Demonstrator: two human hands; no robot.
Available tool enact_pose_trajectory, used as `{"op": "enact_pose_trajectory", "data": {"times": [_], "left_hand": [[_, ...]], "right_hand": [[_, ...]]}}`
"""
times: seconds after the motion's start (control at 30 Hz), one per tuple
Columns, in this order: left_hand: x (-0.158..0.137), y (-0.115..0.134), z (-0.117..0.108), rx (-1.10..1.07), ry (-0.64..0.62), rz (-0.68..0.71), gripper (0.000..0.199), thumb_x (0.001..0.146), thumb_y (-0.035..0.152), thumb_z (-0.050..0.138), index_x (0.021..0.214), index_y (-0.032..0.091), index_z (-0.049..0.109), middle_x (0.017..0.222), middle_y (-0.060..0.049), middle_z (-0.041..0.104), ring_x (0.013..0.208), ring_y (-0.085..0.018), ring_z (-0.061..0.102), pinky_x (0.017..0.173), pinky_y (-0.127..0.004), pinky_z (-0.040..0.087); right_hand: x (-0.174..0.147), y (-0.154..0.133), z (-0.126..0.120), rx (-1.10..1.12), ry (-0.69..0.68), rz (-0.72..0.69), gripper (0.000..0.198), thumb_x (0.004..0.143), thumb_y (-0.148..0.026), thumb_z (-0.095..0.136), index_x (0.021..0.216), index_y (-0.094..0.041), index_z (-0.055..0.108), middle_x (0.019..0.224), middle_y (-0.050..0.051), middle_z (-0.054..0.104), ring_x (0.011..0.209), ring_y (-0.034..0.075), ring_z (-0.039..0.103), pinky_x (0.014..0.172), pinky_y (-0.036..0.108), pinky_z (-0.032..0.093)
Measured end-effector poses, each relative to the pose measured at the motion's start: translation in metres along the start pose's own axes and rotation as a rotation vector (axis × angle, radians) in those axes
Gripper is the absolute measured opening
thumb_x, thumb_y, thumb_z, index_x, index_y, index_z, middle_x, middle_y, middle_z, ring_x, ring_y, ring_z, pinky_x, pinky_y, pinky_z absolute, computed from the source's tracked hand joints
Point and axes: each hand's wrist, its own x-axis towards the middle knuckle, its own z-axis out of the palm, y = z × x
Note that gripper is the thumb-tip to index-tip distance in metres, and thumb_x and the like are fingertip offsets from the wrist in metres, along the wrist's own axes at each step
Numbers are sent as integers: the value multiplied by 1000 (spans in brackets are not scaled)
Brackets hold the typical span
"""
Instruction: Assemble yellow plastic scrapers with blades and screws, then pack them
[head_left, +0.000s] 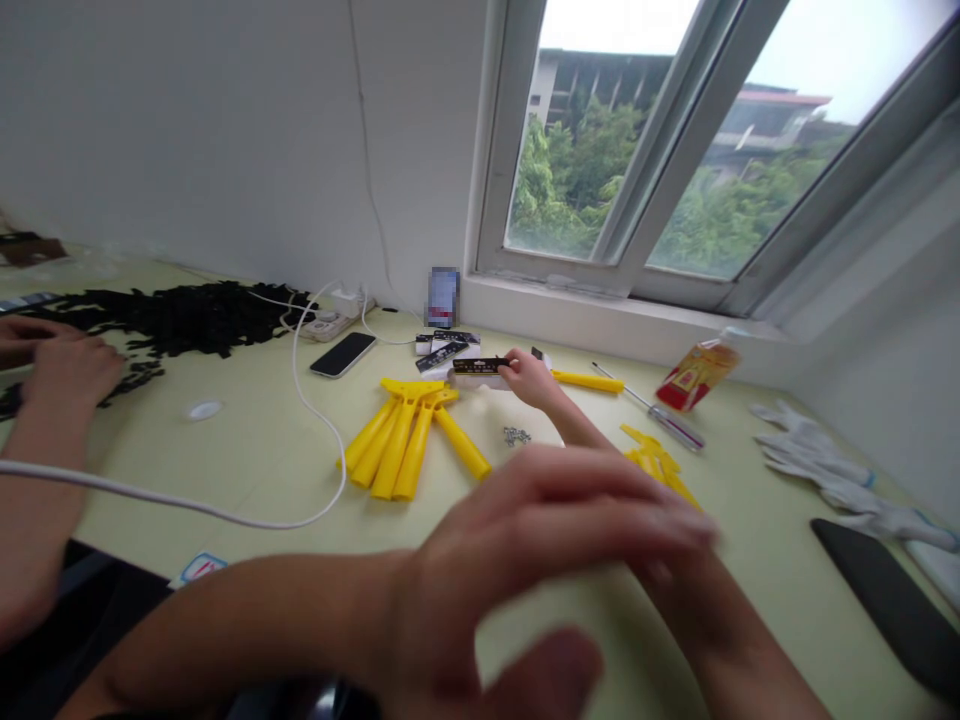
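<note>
My right hand (pixel 531 380) reaches across the table with its fingers closed on the right end of a small flat box (pixel 480 367) with a black label. Behind that box lie several similar black-and-white boxes (pixel 442 352). Close to the camera, my left hand (pixel 517 560) is raised and slightly blurred, fingers stretched out and thumb apart, holding nothing. Beyond it several yellow plastic handles (pixel 401 440) are piled together, and a little heap of screws (pixel 516 436) sits to their right. A yellow-handled scraper (pixel 589 381) lies just right of my right hand.
Farther right are a screwdriver (pixel 677 428), yellow plastic pieces (pixel 654 458), an orange bottle (pixel 697 370), white gloves (pixel 817 465) and a black pad (pixel 885 600). On the left lie a phone (pixel 343 355), a white cable (pixel 322 420), black strips (pixel 195 315) and another person's hands (pixel 75 365).
</note>
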Motion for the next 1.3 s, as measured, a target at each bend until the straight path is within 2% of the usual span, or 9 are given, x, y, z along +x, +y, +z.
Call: {"op": "enact_pose_trajectory", "data": {"times": [0.07, 0.17, 0.3, 0.47, 0.57, 0.73, 0.93, 1.1, 1.3], "left_hand": [[19, -39, 12, -37, 6, 12, 38, 92, 19, 49, 129, 25, 54, 116, -10, 65, 104, -22, 64, 88, -39, 56], [26, -99, 16, 168, 81, -66, 20, 90, 12, 47, 100, 19, 63, 105, -8, 65, 102, -20, 61, 92, -38, 51], [10, -136, 7, 478, -24, -247, 20, 89, 12, 45, 95, 19, 64, 104, -8, 63, 104, -21, 59, 96, -38, 47], [5, -130, -6, 855, -235, -375, 23, 91, 20, 44, 98, 19, 66, 102, -9, 66, 101, -24, 59, 94, -39, 45], [11, -127, -16, 1078, -284, -569, 29, 96, 29, 38, 102, 18, 64, 101, -11, 67, 97, -26, 61, 87, -39, 47], [11, -134, -27, 1169, -444, -846, 41, 93, 43, 45, 127, 19, 52, 110, -14, 66, 98, -31, 64, 78, -39, 50], [8, -134, -28, 1174, -497, -847, 47, 92, 42, 49, 133, 19, 46, 101, -15, 69, 93, -34, 66, 75, -43, 51], [10, -129, -33, 1177, -522, -885, 50, 92, 48, 48, 131, 18, 47, 98, -17, 69, 93, -35, 67, 76, -44, 51], [10, -126, -38, 1180, -549, -917, 40, 93, 32, 40, 130, 17, 45, 103, -18, 68, 94, -34, 66, 78, -44, 51]], "right_hand": [[-6, 9, -12, 17, 27, 26, 19, 91, -31, 53, 103, -20, 62, 89, 5, 71, 79, 17, 63, 71, 28, 47], [-4, 15, -23, 40, 86, 79, 22, 92, -31, 48, 107, -19, 60, 91, 7, 72, 81, 19, 64, 72, 29, 47], [11, 5, -21, 72, 145, 98, 23, 91, -30, 50, 108, -21, 61, 91, 9, 72, 85, 23, 65, 76, 31, 47], [29, -16, -23, 120, 241, 73, 26, 91, -31, 48, 110, -20, 63, 102, 12, 71, 98, 26, 63, 87, 34, 44], [32, -21, -26, 171, 284, 69, 30, 93, -32, 44, 113, -17, 61, 105, 13, 71, 98, 26, 63, 87, 35, 44], [20, -7, -23, 238, 273, 65, 34, 93, -36, 40, 117, -16, 54, 98, 12, 72, 87, 23, 65, 79, 33, 47], [0, 14, 1, 274, 117, 10, 30, 93, -35, 42, 116, -19, 51, 90, 5, 73, 70, 16, 65, 66, 28, 50], [-14, 12, 16, 251, 34, -83, 30, 86, -29, 57, 115, -19, 57, 108, 9, 71, 95, 19, 66, 84, 33, 50], [-46, 32, -7, 204, 50, -148, 35, 88, -23, 52, 123, -21, 56, 126, 9, 63, 114, 20, 59, 96, 38, 47]]}}
